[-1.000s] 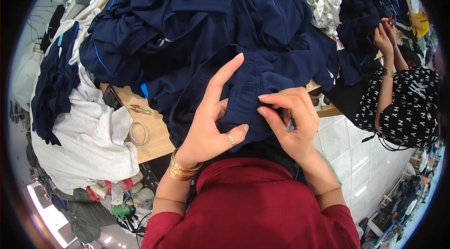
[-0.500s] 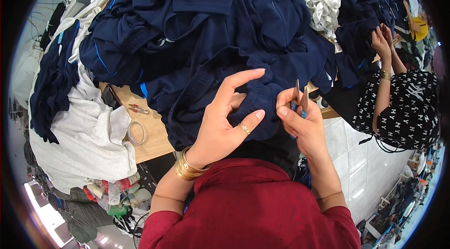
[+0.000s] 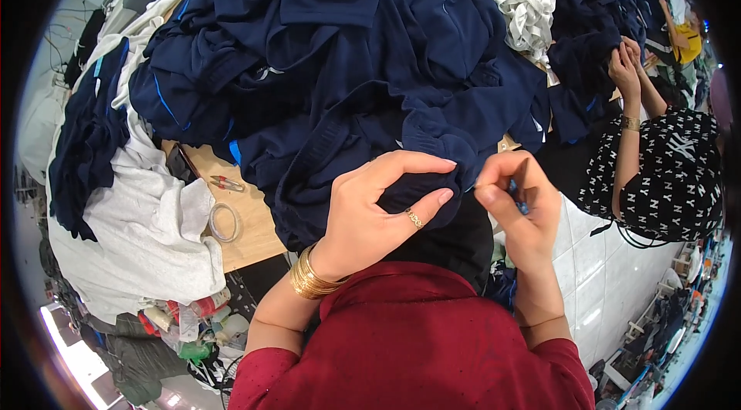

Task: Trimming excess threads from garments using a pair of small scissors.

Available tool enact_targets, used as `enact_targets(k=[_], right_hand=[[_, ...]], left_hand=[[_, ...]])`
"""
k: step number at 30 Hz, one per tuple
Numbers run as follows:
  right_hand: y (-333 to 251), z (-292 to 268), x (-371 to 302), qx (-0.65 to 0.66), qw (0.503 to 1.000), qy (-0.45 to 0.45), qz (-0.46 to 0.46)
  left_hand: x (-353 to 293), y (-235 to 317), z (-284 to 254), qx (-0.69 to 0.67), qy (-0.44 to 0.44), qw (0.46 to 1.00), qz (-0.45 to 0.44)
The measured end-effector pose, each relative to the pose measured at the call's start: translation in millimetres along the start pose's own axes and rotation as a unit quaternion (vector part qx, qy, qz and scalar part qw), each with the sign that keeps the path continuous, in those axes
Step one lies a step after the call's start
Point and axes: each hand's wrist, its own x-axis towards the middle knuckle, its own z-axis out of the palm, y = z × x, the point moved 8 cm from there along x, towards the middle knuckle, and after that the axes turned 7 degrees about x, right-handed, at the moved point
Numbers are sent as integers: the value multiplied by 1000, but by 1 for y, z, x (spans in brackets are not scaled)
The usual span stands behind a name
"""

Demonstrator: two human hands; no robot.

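A navy garment with a gathered elastic waistband (image 3: 428,136) hangs over the near edge of the table. My left hand (image 3: 367,205) is closed on its edge, the fabric between thumb and forefinger. Just to the right, my right hand (image 3: 529,217) is closed, its thumb and forefinger pinched together beside the garment. Small blue-handled snips (image 3: 521,198) are tucked in its palm, their blades mostly hidden by the fingers. Whatever sits in the pinch is too small to make out.
Navy garments (image 3: 309,47) are heaped across the table. White bundled strips (image 3: 523,5) lie at the far right, and pale grey cloth (image 3: 147,225) at the left. Near it are red-handled snips (image 3: 226,183) and a tape roll (image 3: 225,222). A co-worker (image 3: 656,171) works at the right.
My right hand has moved a little right and turned, and the snip blades no longer show upright. My left thumb and forefinger have come down and closed onto the garment's edge.
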Motion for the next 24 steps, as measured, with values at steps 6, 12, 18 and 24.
enact_targets(k=[6, 12, 18, 24], right_hand=[[-3, 3, -9, -5, 984, -161, 81], [4, -4, -4, -142, 985, -65, 71], [-1, -1, -8, -222, 974, -35, 28], [12, 19, -18, -49, 991, -43, 119]], left_hand=[[0, -1, -3, 8, 10, 1000, 2], [-5, -5, -5, 28, 20, 999, 8], [-8, -22, -5, -90, 16, 993, -77], [-11, -17, -6, -127, 25, 991, -42]])
